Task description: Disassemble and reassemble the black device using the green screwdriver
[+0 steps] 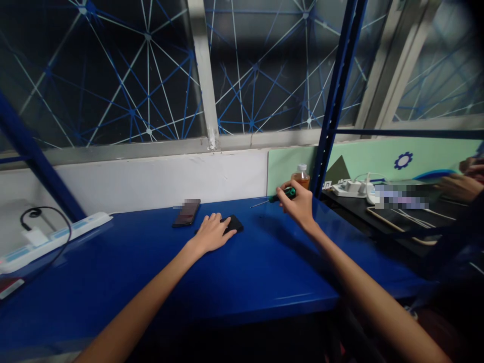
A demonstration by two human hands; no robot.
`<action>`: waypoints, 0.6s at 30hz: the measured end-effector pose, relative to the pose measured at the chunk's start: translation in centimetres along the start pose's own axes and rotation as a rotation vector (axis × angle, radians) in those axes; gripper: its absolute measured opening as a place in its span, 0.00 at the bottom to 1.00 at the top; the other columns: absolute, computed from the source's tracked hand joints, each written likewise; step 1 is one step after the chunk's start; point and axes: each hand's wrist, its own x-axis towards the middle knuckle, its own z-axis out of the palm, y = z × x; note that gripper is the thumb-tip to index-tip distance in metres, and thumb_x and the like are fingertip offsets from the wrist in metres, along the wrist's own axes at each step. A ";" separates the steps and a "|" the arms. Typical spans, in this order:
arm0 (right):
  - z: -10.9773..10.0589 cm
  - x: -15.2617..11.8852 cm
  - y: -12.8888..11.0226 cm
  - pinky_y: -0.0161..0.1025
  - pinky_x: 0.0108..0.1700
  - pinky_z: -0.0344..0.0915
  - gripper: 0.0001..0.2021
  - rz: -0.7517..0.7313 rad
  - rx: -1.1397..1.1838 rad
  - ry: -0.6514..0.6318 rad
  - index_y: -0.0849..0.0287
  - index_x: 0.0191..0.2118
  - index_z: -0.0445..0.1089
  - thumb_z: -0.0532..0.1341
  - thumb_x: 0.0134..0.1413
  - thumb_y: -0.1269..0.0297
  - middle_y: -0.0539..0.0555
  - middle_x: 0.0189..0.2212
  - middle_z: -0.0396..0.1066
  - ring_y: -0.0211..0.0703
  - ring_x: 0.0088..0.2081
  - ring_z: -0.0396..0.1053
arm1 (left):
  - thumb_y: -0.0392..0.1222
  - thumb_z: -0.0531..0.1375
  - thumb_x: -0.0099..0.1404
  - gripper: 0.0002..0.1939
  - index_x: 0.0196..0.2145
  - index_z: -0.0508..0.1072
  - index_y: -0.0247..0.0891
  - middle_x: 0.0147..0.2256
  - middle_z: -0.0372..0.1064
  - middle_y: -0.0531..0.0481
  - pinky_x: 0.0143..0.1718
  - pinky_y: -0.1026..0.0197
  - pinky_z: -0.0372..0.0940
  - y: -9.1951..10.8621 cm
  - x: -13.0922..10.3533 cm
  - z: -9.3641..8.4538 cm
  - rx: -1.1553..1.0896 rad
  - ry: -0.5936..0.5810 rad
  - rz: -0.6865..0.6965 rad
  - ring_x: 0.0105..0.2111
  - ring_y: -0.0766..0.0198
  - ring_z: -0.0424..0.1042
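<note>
right hand (298, 204) with screwdriver (273, 198), left hand (212, 234) on black object (237, 223)
right fingers (283, 196) clasp the handle, left fingers (228, 235) spread flat, near the table's (264, 272) back edge

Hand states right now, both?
Left hand: open, resting on a flat black object.
Right hand: closed, holding a green-handled screwdriver.

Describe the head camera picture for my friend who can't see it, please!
A person's right hand holds a green-handled screwdriver above a blue table, while the left hand rests on a flat black object. A dark phone lies farther left.
</note>
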 end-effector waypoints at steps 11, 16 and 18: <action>-0.2 0.0 0.1 0.34 0.23 0.62 0.09 -0.062 -0.047 0.029 0.56 0.28 0.67 0.60 0.52 0.57 0.49 0.16 0.69 0.43 0.20 0.70 | 0.55 0.41 0.72 0.33 0.32 0.79 0.33 0.33 0.74 0.34 0.47 0.40 0.54 0.7 2.8 -0.9 0.211 0.027 0.022 0.42 0.42 0.70; -0.2 0.0 0.0 0.34 0.23 0.63 0.09 -0.063 -0.074 0.035 0.55 0.27 0.67 0.61 0.52 0.57 0.50 0.16 0.70 0.43 0.20 0.71 | 0.50 0.41 0.74 0.23 0.56 0.68 0.41 0.57 0.64 0.41 0.51 0.50 0.56 -0.7 2.4 0.4 0.009 0.083 0.222 0.55 0.51 0.62; -0.1 -0.1 0.0 0.34 0.24 0.63 0.09 -0.070 -0.090 0.030 0.55 0.28 0.67 0.61 0.52 0.57 0.50 0.17 0.70 0.43 0.20 0.70 | 0.50 0.40 0.74 0.24 0.60 0.63 0.43 0.60 0.61 0.43 0.51 0.53 0.57 -1.2 2.2 0.8 -0.045 0.049 0.215 0.58 0.53 0.60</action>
